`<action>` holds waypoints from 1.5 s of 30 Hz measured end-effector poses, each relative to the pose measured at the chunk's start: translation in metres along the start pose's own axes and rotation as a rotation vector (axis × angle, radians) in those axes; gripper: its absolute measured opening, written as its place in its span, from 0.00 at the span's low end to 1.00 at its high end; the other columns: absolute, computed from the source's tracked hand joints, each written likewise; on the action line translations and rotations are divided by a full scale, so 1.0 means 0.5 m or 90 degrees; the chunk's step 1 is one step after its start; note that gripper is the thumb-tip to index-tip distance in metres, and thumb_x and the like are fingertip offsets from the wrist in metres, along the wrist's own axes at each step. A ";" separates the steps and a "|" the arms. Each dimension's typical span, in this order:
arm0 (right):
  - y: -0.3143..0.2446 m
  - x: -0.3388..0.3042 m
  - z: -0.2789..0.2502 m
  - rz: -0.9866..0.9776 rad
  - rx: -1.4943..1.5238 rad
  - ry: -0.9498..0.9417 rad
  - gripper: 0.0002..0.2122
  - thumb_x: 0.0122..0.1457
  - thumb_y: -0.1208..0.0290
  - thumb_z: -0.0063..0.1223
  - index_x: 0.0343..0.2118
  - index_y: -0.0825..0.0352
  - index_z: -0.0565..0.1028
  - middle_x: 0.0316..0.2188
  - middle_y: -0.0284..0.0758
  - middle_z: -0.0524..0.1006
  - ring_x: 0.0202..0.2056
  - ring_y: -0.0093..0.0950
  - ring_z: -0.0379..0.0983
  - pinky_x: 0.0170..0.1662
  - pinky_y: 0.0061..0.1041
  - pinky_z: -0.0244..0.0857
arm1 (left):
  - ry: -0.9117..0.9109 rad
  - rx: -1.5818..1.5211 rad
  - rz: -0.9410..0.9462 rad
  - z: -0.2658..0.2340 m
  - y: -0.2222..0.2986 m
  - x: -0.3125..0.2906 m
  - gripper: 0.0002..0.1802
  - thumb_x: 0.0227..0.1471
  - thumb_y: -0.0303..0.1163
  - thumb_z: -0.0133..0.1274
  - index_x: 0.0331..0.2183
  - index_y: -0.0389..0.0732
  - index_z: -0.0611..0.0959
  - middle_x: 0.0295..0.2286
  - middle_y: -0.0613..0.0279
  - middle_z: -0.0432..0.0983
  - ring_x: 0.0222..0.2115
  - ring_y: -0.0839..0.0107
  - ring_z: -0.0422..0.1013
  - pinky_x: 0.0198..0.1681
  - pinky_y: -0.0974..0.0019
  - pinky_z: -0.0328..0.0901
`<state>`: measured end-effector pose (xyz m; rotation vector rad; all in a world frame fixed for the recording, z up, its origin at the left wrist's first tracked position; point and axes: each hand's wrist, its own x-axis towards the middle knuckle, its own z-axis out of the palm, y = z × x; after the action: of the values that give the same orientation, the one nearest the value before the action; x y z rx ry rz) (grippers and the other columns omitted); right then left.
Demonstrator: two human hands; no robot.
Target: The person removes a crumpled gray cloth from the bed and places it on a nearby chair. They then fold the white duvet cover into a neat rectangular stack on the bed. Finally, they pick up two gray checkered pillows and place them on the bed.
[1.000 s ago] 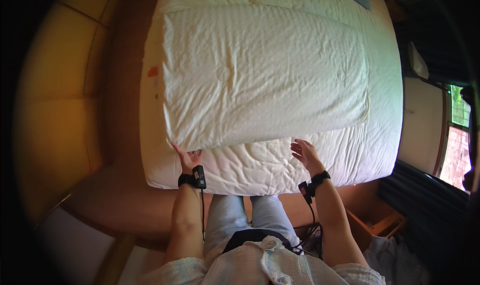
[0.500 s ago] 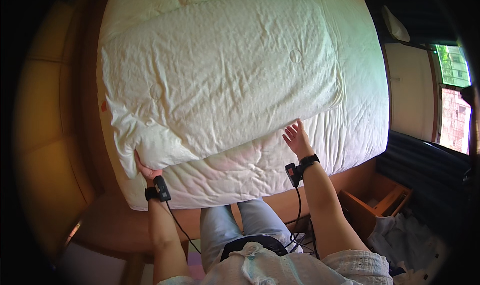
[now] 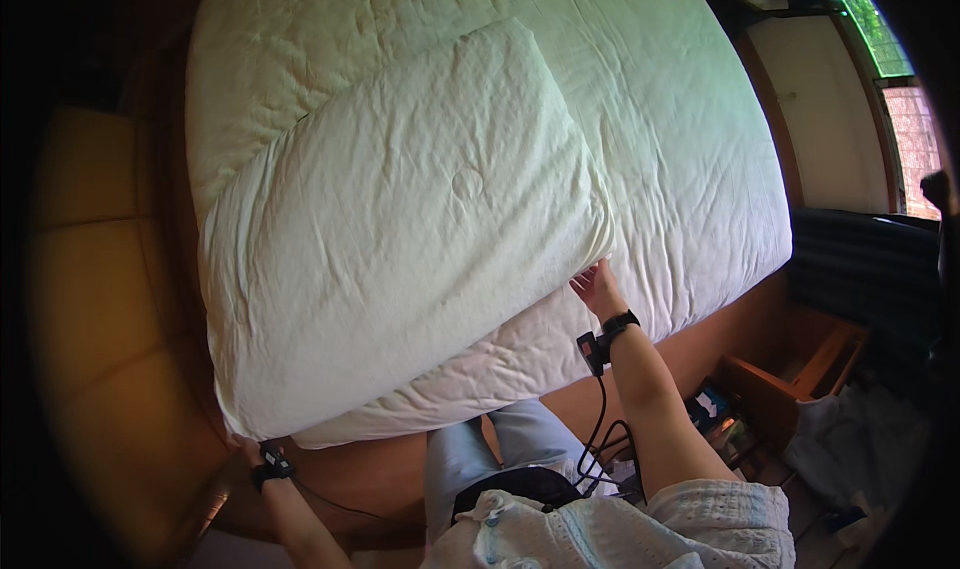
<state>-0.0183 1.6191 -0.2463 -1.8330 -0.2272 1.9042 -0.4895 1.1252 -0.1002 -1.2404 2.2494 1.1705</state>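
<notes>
A folded white quilt lies slanted across the bed, its left end drawn down to the bed's near left corner. Out at that corner, my left hand is closed on the quilt's tip, with its fingers partly hidden by the fabric. My right hand is at the quilt's near right corner, fingers curled against the edge and fingertips partly under the cloth. Both wrists wear black straps with small cabled devices.
Beneath the quilt is a cream padded mattress on a wooden bed base. To the right stand an open wooden drawer, grey cloth and dark curtains below a window. A yellowish cabinet stands at the left.
My left hand has pulled the quilt's left corner toward me and leftward, past the mattress edge. The quilt has turned and shifted left. My right hand now meets its right corner.
</notes>
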 end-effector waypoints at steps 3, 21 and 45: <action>0.005 0.007 -0.031 -0.049 0.004 0.104 0.20 0.55 0.51 0.40 0.41 0.64 0.66 0.34 0.32 0.70 0.35 0.25 0.67 0.38 0.27 0.64 | 0.016 0.030 -0.158 0.050 -0.076 0.061 0.40 0.45 0.65 0.33 0.50 0.44 0.63 0.48 0.60 0.61 0.45 0.58 0.60 0.45 0.53 0.59; -0.098 0.005 -0.073 -0.384 -0.014 0.045 0.08 0.55 0.64 0.49 0.30 0.63 0.73 0.25 0.25 0.72 0.30 0.17 0.67 0.36 0.20 0.62 | -0.264 -0.173 -0.009 0.153 -0.268 0.194 0.18 0.52 0.46 0.38 0.39 0.46 0.72 0.35 0.66 0.72 0.33 0.72 0.69 0.31 0.71 0.65; 0.044 -0.009 0.071 -0.118 0.077 -0.175 0.34 0.46 0.41 0.47 0.54 0.54 0.59 0.54 0.32 0.59 0.53 0.37 0.55 0.54 0.43 0.51 | -0.317 -0.555 0.004 0.153 -0.270 0.181 0.39 0.46 0.56 0.45 0.53 0.44 0.58 0.51 0.61 0.57 0.50 0.61 0.57 0.52 0.57 0.54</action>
<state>-0.0581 1.6053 -0.2491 -1.4175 -0.3533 1.9868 -0.4397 1.0960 -0.2704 -0.9982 1.3897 2.2811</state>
